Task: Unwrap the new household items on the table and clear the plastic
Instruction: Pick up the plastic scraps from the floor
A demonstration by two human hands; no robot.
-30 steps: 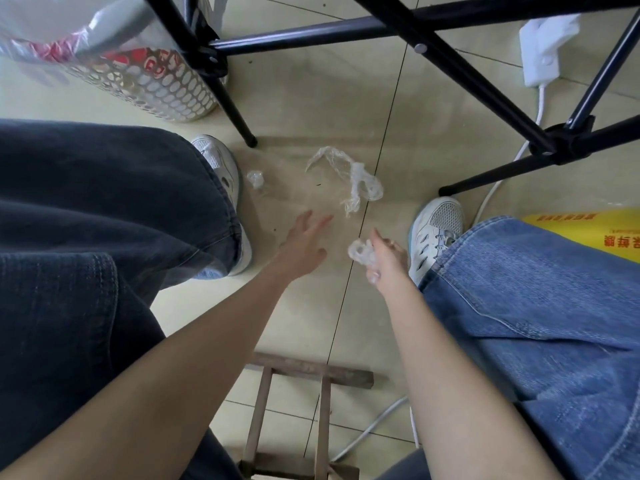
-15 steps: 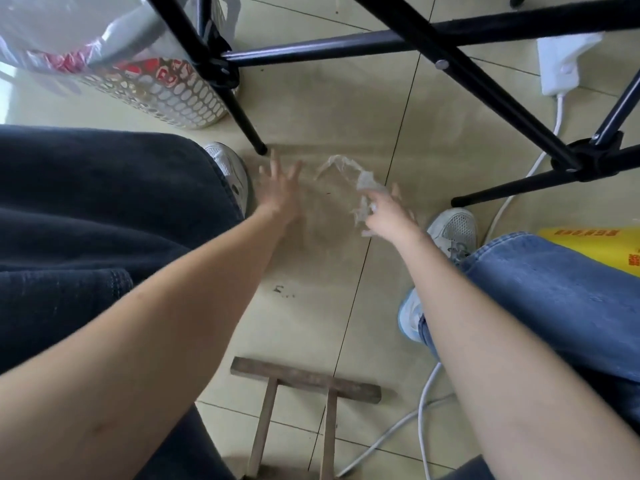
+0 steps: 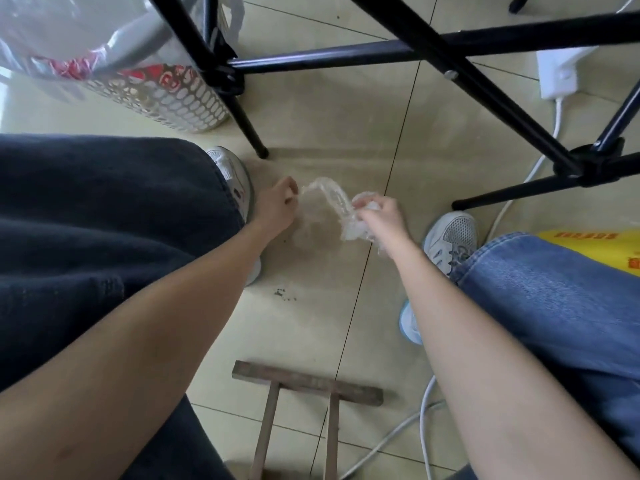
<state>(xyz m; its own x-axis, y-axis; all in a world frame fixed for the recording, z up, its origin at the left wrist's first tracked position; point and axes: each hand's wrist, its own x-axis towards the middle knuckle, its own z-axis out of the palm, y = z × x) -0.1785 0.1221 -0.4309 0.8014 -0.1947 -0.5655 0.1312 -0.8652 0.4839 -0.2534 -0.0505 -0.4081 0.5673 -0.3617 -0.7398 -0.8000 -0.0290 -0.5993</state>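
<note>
I look down at the tiled floor under the table. A long strip of crumpled clear plastic wrap [image 3: 334, 199] hangs just above the floor between my hands. My right hand [image 3: 379, 216] is closed on one end of it, together with a small wad of the same plastic. My left hand [image 3: 277, 206] has its fingers curled at the strip's other end, beside my left shoe. The small plastic scrap that lay there is hidden under that hand; whether it is held I cannot tell. No household item is in view.
A perforated white waste basket [image 3: 162, 95] lined with a plastic bag stands at the upper left. Black crossed table legs [image 3: 460, 81] span the top. A white power strip [image 3: 561, 74] with cables lies right, a yellow bag [image 3: 595, 247] far right, a wooden stool frame [image 3: 304, 386] below.
Both hands reached forward and down to the floor. The right hand took up the long plastic strip along with its wad; the left hand closed from spread fingers over the spot near the shoe.
</note>
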